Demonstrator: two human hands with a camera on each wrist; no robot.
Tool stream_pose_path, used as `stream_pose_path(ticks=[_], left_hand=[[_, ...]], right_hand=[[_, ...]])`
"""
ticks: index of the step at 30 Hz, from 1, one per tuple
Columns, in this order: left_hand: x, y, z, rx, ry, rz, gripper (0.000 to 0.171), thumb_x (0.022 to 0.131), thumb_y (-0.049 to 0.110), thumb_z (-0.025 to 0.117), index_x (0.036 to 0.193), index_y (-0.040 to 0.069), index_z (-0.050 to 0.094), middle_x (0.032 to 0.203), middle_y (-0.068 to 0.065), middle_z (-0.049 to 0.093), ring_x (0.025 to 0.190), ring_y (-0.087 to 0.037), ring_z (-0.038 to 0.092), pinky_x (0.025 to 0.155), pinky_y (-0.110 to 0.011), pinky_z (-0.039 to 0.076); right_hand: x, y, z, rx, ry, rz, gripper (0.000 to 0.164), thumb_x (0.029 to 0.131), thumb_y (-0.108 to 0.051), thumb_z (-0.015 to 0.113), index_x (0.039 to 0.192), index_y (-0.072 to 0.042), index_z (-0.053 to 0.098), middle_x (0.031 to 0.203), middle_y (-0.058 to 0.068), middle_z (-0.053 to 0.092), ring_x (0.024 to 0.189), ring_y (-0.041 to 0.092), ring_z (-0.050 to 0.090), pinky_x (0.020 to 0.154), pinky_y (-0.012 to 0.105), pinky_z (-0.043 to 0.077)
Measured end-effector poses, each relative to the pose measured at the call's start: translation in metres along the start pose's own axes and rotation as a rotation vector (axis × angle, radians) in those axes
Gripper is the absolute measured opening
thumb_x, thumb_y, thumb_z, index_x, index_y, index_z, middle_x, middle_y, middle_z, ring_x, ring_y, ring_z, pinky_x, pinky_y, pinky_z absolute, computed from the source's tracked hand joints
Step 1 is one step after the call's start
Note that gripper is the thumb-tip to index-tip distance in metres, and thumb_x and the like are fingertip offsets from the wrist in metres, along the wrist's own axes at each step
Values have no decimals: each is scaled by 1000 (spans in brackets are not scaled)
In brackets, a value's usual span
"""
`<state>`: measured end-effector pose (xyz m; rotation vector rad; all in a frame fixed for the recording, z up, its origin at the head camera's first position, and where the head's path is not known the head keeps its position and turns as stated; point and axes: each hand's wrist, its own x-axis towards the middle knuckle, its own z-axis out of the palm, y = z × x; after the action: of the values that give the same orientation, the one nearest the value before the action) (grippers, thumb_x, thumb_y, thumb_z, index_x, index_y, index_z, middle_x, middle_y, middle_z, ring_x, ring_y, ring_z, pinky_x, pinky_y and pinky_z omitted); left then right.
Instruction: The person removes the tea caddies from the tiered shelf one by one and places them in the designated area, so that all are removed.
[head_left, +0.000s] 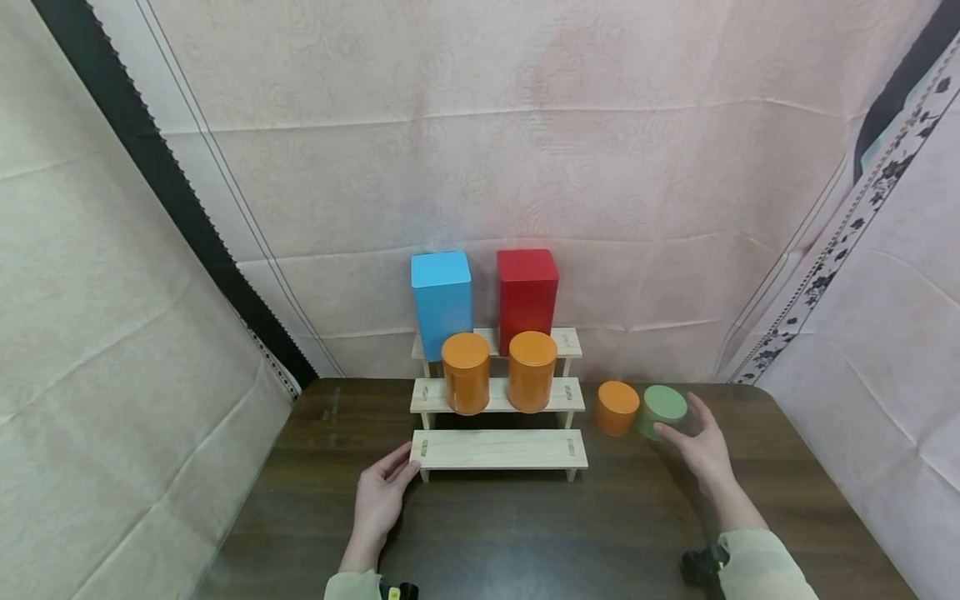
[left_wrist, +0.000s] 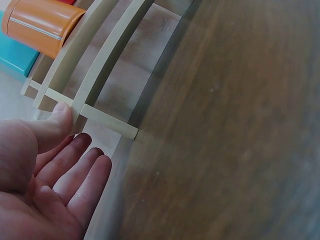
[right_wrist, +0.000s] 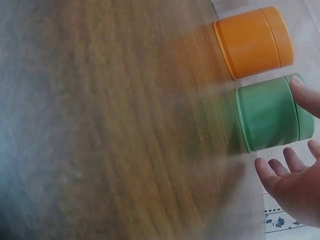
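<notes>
Side by side, a lidded green canister [head_left: 664, 405] and a short orange canister [head_left: 618, 408] stood on the table [head_left: 487, 542]. The right hand [head_left: 705, 450] had fingers spread around the green one; the left hand [head_left: 378, 500] pinched the wooden stand [head_left: 498, 450], whose middle step bore two taller orange canisters [head_left: 467, 383]. Pale cloth [head_left: 525, 183] rose behind.

Stepped wooden rack [head_left: 498, 451]: one, three-tiered. Rack's top tier [head_left: 566, 341]: boxes two, one blue box [head_left: 442, 308], one red box [head_left: 528, 300]. Rack's middle tier [head_left: 571, 396]: two tall orange canisters [head_left: 467, 379]. Right of rack: short canisters two, one short orange canister [head_left: 617, 408], one short green canister [head_left: 663, 407].
</notes>
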<state>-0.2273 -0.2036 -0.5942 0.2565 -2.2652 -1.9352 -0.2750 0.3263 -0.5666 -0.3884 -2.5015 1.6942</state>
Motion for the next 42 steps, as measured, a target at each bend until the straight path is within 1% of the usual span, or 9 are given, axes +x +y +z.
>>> stream_pose_path(ticks=[6,13,19,27,36,42], left_hand=[[-1,0,0,8,1,17,41,102,12,76,141,1,69,141,-21,67,131,-33,64,95,-26,57],[0,0,0,9,-2,-7,42,103,12,75,143,3,68,142,-18,67,132,-29,64,96,-27,56],[0,0,0,17,-4,-12,42,103,12,75,143,4,68,143,-18,67,132,-29,64,99,-30,56],[1,-1,0,17,-7,-12,42,103,13,75,143,5,68,143,-17,67,132,-29,64,99,-30,56],[1,-1,0,20,-4,-10,42,103,13,75,143,4,68,143,-17,67,132,-29,64,99,-29,56],[0,-1,0,21,-3,-11,42,103,14,75,143,4,68,143,-18,67,133,-30,63,99,-30,56]], right_hand=[[-3,-2,0,19,24,-22,110,96,-29,85,174,-15,8,177,21,10,160,47,16,123,63,28],[-6,-1,0,13,58,-50,108,97,-27,84,174,-15,10,177,22,10,161,45,13,124,63,26],[-8,-1,-1,27,79,-78,106,96,-24,85,173,-12,13,176,23,14,160,45,16,124,63,27],[-15,0,-2,33,115,-72,103,97,-26,83,173,-15,16,177,20,13,161,42,16,124,61,28],[-19,2,-2,49,126,-65,100,99,-28,81,173,-16,16,177,18,14,158,49,23,122,63,30],[-22,2,-2,62,143,-74,98,100,-27,80,173,-14,17,178,17,14,160,44,20,123,61,29]])
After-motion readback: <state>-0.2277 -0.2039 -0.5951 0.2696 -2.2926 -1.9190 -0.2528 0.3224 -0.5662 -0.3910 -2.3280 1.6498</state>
